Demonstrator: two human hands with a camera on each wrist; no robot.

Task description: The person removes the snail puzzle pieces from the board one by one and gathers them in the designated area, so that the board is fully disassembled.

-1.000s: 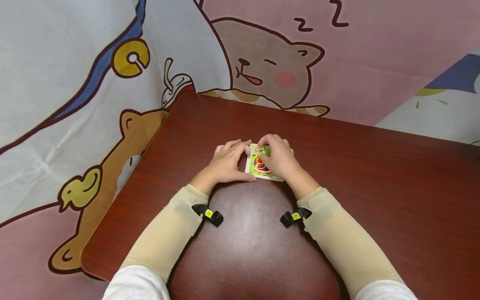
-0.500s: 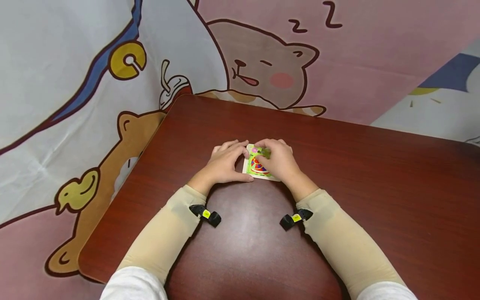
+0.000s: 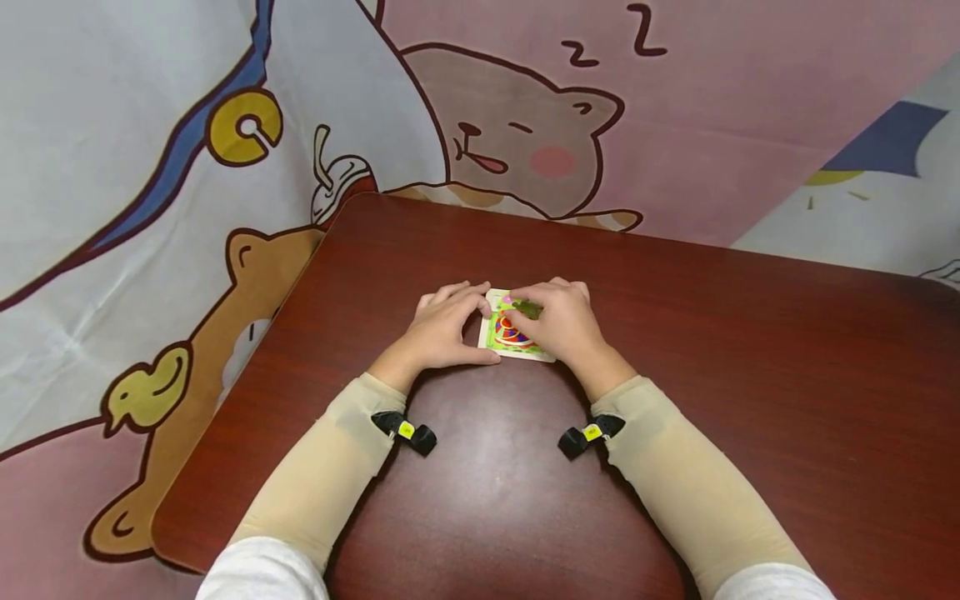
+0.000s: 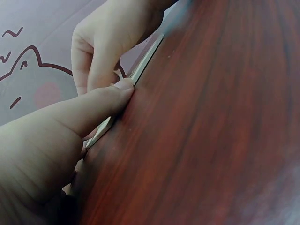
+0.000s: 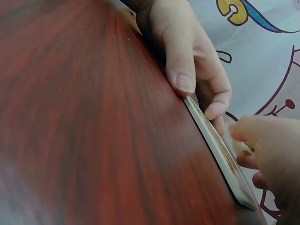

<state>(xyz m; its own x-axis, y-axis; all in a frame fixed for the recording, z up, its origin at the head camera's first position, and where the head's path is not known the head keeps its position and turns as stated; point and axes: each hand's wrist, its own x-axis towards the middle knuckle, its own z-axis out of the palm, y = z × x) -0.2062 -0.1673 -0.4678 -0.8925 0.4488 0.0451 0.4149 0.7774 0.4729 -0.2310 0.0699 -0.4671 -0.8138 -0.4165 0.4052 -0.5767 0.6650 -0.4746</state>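
A small flat puzzle board (image 3: 517,356) with a pale rim and a bright spiral-shell picture lies on the table. My left hand (image 3: 442,330) holds its left side, thumb on the near edge and fingers towards the far left. In the left wrist view, the thumb (image 4: 119,91) presses the board's edge. My right hand (image 3: 564,318) covers the board's right part. Between its thumb and fingers it pinches a small yellow-green puzzle piece (image 5: 243,147) just above the board. A pale patch shows at the board's far left corner. Much of the piece is hidden.
The dark red wooden table (image 3: 750,375) spreads to both sides. Its left edge meets a cartoon-printed cloth (image 3: 420,108), which also hangs behind it. Black wrist cameras (image 3: 422,439) jut inward from both forearms.
The right fingers have shifted slightly on the piece, and more of the pale patch at the far left corner shows. The left hand keeps its hold; the head view has turned a little.
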